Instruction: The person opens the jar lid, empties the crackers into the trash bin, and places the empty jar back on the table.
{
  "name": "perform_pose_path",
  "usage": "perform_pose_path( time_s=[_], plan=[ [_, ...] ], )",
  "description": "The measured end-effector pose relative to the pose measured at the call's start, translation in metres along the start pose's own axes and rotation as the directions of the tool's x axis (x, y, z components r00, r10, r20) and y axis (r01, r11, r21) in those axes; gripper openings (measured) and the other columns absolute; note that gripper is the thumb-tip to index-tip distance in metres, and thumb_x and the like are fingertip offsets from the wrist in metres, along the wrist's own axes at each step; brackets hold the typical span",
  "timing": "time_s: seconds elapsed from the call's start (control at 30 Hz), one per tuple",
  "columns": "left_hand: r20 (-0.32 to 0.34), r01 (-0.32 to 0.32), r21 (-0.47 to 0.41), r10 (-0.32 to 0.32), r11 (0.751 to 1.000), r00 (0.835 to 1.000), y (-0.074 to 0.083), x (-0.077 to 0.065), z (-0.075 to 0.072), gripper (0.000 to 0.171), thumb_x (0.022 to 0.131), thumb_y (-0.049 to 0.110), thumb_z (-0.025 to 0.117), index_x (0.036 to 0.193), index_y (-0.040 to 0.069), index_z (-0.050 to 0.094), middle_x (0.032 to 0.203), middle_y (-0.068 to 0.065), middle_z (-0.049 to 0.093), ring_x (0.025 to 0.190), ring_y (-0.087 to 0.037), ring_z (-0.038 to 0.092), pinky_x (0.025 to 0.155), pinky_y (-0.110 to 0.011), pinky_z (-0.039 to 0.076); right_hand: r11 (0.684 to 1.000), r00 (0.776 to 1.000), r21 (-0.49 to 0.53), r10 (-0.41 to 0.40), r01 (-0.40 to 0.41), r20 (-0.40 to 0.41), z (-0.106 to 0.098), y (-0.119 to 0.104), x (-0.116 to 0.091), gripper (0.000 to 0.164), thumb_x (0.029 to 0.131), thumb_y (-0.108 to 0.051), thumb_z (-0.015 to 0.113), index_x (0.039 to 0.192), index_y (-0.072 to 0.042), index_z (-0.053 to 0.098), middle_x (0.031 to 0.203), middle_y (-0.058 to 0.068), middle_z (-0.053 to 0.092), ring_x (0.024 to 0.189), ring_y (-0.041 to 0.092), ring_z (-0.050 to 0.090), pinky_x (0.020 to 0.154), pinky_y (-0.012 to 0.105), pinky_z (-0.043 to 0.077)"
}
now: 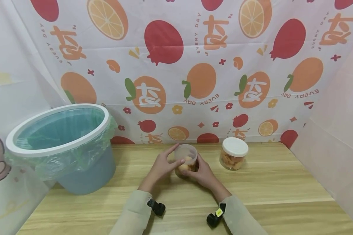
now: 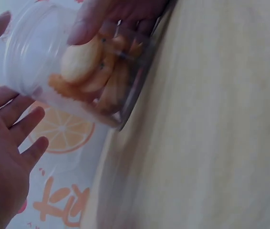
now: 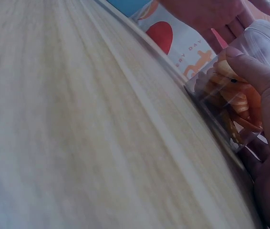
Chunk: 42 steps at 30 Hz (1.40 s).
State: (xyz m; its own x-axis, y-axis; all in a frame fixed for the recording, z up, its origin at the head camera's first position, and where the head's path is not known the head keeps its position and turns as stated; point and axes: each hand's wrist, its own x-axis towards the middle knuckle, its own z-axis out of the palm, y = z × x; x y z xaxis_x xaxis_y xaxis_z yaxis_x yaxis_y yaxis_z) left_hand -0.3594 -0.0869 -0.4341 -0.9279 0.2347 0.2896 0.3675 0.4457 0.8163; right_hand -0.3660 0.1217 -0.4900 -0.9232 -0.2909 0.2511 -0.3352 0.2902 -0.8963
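Note:
A clear plastic jar (image 1: 186, 150) stands on the table with its top uncovered, partly filled with orange-brown and pale snack-like pieces (image 2: 82, 62). Around its lower right side my right hand (image 1: 205, 175) grips it, the thumb across the front and the fingers behind. My left hand (image 1: 162, 165) is at the jar's left, near the rim. In the left wrist view that hand (image 2: 6, 148) has its fingers spread and fairly straight; whether they touch the jar I cannot tell. The right thumb (image 3: 249, 69) presses the jar wall in the right wrist view.
To the right stands a second clear jar (image 1: 233, 160) of orange-brown pieces under a white lid (image 1: 235, 146). At the left is a blue bin (image 1: 88, 174) with a white rim and a green liner bag. A fruit-print cloth (image 1: 170, 120) hangs behind the wooden table (image 1: 270, 192).

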Motion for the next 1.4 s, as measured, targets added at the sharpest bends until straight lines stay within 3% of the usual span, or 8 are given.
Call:
perform_pose_path(
  time_s=[0.4,0.73,0.93,1.17,1.3,1.4],
  plan=[
    [0.014,-0.069,0.015,0.069,0.997,0.998,-0.002,0.001,-0.014,0.064,0.084,0.028,0.083,0.142,0.015,0.06,0.137,-0.009,0.066,0.131,-0.03,0.059,0.113,-0.055,0.042,1.0,1.0,-0.009,0.003,-0.003,-0.01,0.0,0.001,0.0,0.088,0.081,-0.031,0.086,0.154,-0.03,0.037,0.145,0.0,0.057,0.132,0.017,0.054,0.113,0.045,0.042],
    [-0.018,-0.066,0.005,0.066,0.998,0.998,-0.003,0.002,-0.017,0.058,0.08,0.024,0.086,0.134,0.016,0.066,0.134,-0.007,0.069,0.131,-0.027,0.06,0.114,-0.053,0.041,1.0,1.0,-0.002,0.005,-0.005,-0.01,0.0,-0.001,0.0,0.087,0.081,-0.032,0.086,0.153,-0.03,0.038,0.145,0.0,0.056,0.133,0.017,0.053,0.114,0.046,0.04],
    [-0.07,-0.069,0.022,0.07,0.997,0.995,-0.006,0.005,-0.009,0.073,0.075,0.026,0.09,0.138,0.01,0.057,0.138,-0.009,0.063,0.134,-0.028,0.055,0.114,-0.051,0.041,1.0,1.0,0.016,0.007,-0.007,-0.004,0.0,-0.001,0.0,0.085,0.081,-0.028,0.086,0.152,-0.03,0.038,0.145,-0.002,0.056,0.133,0.016,0.053,0.114,0.046,0.04],
    [-0.067,-0.083,0.004,0.083,0.997,0.994,-0.004,0.007,0.003,0.093,0.074,0.024,0.091,0.152,0.007,0.042,0.153,-0.013,0.048,0.141,-0.037,0.046,0.113,-0.055,0.041,0.999,1.0,0.046,0.025,-0.025,0.011,-0.001,-0.021,-0.006,0.085,0.082,-0.018,0.084,0.154,-0.019,0.038,0.148,0.006,0.054,0.14,0.024,0.048,0.118,0.05,0.036],
    [-0.064,-0.081,-0.034,0.078,0.996,0.995,-0.002,0.008,0.011,0.097,0.075,0.023,0.09,0.155,0.007,0.037,0.157,-0.016,0.043,0.142,-0.04,0.044,0.113,-0.057,0.041,0.999,1.0,0.039,0.027,-0.027,0.007,0.0,-0.006,-0.001,0.088,0.082,-0.019,0.085,0.155,-0.022,0.036,0.151,0.005,0.051,0.144,0.023,0.045,0.119,0.051,0.034],
    [-0.073,-0.036,-0.055,0.032,0.998,0.997,0.0,0.007,0.018,0.103,0.075,0.03,0.09,0.158,0.01,0.032,0.159,-0.014,0.041,0.142,-0.036,0.044,0.114,-0.056,0.04,0.999,1.0,0.034,0.018,-0.018,0.004,0.0,-0.002,0.001,0.088,0.081,-0.021,0.085,0.154,-0.027,0.037,0.15,0.002,0.053,0.142,0.021,0.046,0.119,0.049,0.034]
  ],
)
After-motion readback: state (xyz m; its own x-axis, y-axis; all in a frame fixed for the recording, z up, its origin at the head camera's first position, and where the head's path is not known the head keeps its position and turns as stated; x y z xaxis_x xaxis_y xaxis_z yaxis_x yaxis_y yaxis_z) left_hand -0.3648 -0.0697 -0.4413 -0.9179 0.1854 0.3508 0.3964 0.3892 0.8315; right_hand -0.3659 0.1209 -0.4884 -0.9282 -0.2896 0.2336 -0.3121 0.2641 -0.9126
